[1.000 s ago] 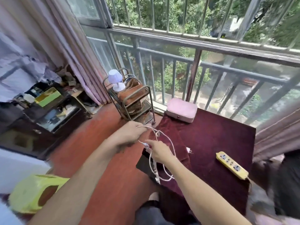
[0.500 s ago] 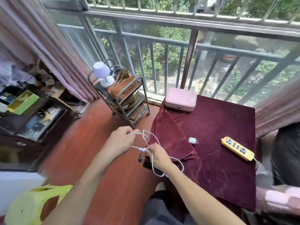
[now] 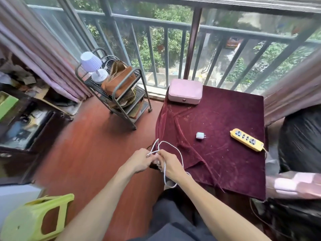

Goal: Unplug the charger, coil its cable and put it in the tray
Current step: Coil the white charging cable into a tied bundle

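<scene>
The charger (image 3: 200, 136) lies on the table (image 3: 225, 162), left of the power strip (image 3: 246, 142). The case (image 3: 185, 91) sits behind it. The cart (image 3: 114, 87) stands left of the table.

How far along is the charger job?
Done: the charger brick lies unplugged on the maroon cloth, apart from the yellow power strip. In hand: left hand and right hand both grip the white cable, looping it; the coil is loose. Left: finish the coil and put it away. I see no obvious tray.
</scene>
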Tool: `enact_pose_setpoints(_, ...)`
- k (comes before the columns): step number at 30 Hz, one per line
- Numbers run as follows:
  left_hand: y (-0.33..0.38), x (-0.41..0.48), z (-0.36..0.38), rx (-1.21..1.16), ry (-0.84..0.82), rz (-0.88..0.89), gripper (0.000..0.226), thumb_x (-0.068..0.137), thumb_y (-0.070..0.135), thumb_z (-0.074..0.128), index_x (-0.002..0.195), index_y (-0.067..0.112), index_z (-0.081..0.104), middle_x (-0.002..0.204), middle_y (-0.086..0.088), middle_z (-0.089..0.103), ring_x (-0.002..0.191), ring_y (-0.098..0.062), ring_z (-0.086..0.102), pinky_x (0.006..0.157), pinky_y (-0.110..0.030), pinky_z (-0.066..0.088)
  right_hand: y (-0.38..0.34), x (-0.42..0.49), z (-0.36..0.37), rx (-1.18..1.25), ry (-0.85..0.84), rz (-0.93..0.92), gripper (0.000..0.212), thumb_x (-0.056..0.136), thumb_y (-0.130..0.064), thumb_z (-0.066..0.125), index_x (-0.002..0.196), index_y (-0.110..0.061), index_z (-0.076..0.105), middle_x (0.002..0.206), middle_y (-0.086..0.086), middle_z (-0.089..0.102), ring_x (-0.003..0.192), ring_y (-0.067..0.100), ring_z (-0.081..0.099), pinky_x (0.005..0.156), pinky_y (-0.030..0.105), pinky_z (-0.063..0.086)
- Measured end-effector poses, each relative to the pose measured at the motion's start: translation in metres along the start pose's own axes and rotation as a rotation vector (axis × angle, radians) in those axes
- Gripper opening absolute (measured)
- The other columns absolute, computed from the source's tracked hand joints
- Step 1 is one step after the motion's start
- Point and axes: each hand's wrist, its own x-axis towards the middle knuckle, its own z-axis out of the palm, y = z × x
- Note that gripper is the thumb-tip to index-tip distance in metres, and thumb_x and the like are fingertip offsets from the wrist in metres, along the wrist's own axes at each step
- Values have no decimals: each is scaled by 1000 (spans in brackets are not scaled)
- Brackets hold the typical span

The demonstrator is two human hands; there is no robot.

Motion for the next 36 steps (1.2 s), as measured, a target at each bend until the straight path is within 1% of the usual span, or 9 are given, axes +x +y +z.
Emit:
enact_pose_setpoints(2,-5,-1,3,-6,-15,22,40,95,50,55,68,24,71,59,6,61,51,-11,49,50,-28,35,7,-2,4,-26,0,-5,23,109,-15,52,100,-5,71,71,-21,66,67,-10,62,65,6,42)
enact_pose_setpoints(6,-21,-3,7,-25,54,26,24,89,48,61,83,27,70,78,6,72,76,-16,66,65,-32,48,13,-3,12,-37,-30,-20,25,108,-14,50,106,-9,75,85,6,73,73,5,63,73,19,49)
enact_pose_setpoints(9,-28,-1,9,-20,85,5,25,87,56,63,86,32,68,85,11,74,84,-12,67,71,-33,51,16,-2,19,-46,-42,-45,29,110,-22,49,106,-21,78,81,1,72,68,6,61,68,22,47)
enact_pose_setpoints(11,-32,-1,11,18,115,28,24,89,54,62,85,32,71,82,12,74,83,-14,68,75,-35,54,18,0,22,4,-47,-21,30,109,-21,49,98,-17,77,78,0,71,65,1,58,69,25,48)
enact_pose_setpoints(15,-35,-1,23,188,276,141,23,92,49,58,106,40,74,91,2,77,91,-26,70,77,-38,55,20,6,25,213,-65,45,36,100,3,50,95,-19,79,73,-15,69,70,-3,59,76,23,49)
enact_pose_setpoints(19,-38,0,30,106,393,177,17,92,45,61,101,38,74,83,2,75,83,-27,70,68,-35,53,24,11,24,192,-76,68,38,87,13,49,108,-1,77,97,19,79,91,25,75,87,39,57)
enact_pose_setpoints(23,-46,-3,29,-153,319,127,13,87,48,63,92,41,73,74,9,74,70,-17,67,64,-34,53,33,14,22,3,-78,48,35,86,-5,65,109,-26,80,82,-14,77,78,0,71,72,16,50)
enact_pose_setpoints(30,-64,-11,21,-350,237,51,14,93,38,64,86,34,76,82,10,76,75,-11,65,72,-32,50,29,30,38,-261,-73,-65,21,92,-29,75,113,-30,77,89,-3,74,78,13,63,75,34,51)
enact_pose_setpoints(36,-66,-26,4,-387,201,57,20,94,26,65,76,22,73,76,10,73,73,-10,64,71,-36,46,35,42,54,-421,-86,17,13,95,-18,68,96,-15,81,88,7,81,86,30,74,77,39,57)
